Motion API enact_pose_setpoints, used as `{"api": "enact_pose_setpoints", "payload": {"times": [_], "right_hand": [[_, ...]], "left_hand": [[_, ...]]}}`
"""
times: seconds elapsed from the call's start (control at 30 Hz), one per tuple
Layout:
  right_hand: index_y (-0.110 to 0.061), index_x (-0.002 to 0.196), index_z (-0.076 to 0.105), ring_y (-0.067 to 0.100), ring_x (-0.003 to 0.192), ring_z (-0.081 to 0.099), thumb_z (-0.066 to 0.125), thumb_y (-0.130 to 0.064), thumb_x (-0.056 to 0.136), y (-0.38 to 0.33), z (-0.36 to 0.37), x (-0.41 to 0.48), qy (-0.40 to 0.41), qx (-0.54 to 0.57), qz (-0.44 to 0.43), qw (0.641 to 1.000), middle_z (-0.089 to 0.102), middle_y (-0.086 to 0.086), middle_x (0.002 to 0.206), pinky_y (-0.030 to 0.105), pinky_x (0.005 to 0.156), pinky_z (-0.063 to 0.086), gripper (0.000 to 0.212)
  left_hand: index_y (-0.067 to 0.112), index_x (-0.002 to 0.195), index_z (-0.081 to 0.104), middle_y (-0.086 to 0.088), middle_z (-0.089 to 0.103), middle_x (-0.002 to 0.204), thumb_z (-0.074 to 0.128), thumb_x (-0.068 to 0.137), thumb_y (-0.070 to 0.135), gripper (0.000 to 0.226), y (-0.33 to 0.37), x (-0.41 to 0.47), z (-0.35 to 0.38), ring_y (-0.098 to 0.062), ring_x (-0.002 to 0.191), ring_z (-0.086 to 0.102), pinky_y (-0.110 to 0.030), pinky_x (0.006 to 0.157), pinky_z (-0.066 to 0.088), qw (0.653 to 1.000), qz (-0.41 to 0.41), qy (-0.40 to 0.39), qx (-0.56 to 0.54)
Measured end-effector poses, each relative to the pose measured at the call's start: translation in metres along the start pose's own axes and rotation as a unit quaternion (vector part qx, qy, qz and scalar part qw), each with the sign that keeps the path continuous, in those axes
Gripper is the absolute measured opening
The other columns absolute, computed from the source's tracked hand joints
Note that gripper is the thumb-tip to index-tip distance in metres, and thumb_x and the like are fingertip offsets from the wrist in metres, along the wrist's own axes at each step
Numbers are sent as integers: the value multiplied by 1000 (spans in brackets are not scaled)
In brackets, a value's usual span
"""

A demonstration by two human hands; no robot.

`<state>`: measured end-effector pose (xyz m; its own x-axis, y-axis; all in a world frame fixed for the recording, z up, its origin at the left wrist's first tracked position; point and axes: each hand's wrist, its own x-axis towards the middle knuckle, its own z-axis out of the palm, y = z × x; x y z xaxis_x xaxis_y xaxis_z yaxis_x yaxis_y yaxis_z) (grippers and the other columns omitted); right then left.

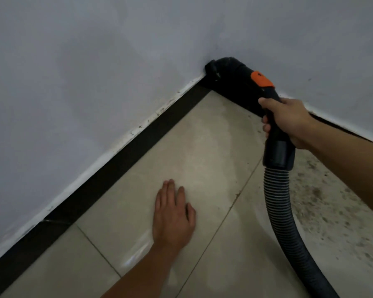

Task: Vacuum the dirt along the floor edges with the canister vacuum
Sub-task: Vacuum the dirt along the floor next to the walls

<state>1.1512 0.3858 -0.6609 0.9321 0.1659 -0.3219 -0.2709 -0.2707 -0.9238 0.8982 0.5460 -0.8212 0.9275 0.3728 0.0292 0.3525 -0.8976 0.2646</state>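
My right hand (288,119) grips the black vacuum handle (275,130), which has an orange slider (261,78). The black nozzle (220,68) at its tip is pushed into the room corner, against the dark skirting. A ribbed black hose (282,209) runs from the handle down to the bottom right edge. My left hand (172,216) lies flat on the beige floor tile with straight fingers. Dark dirt specks (319,203) cover the tiles on the right, beside the hose. The canister itself is out of view.
Two grey-white walls (95,72) meet at the corner. A dark skirting strip (121,155) with chipped white paint above it runs along the left wall. Beige tiles (202,151) with thin grout lines fill the floor.
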Motion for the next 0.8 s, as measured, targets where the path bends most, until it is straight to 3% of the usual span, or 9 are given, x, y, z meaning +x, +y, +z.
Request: {"api": "enact_pose_setpoints", "payload": {"times": [0.13, 0.5, 0.67, 0.8], "right_hand": [[-16, 91, 53, 16, 38, 48, 66, -28, 92, 14, 11, -20, -34, 28, 7, 999, 52, 3, 57, 27, 42, 46, 18], [-12, 101, 57, 19, 40, 49, 68, -24, 91, 40, 39, -117, -125, -32, -18, 991, 53, 2, 57, 27, 40, 43, 19], [-14, 97, 56, 21, 41, 48, 69, -24, 90, 53, 57, -158, -152, -46, -29, 987, 52, 5, 59, 28, 41, 43, 18], [-14, 96, 56, 20, 42, 49, 71, -25, 87, 62, 65, -186, -173, -117, -59, 976, 52, 6, 61, 28, 42, 43, 20]], "left_hand": [[4, 129, 57, -24, 46, 142, 35, 90, 32, 54, 0, 0, 0, -35, 135, 41, -47, 111, 35, 1000, 5, -7, 9], [8, 140, 47, -19, 36, 151, 39, 96, 29, 49, -11, -11, -8, -30, 143, 29, -41, 118, 22, 999, 34, -16, -3], [3, 126, 60, -22, 51, 137, 35, 94, 27, 47, -61, -64, -27, -36, 130, 46, -45, 107, 37, 1000, 5, 9, -8], [2, 120, 63, -24, 54, 133, 33, 91, 27, 49, -88, -93, -34, -39, 125, 50, -47, 102, 40, 999, -38, 33, 9]]}}
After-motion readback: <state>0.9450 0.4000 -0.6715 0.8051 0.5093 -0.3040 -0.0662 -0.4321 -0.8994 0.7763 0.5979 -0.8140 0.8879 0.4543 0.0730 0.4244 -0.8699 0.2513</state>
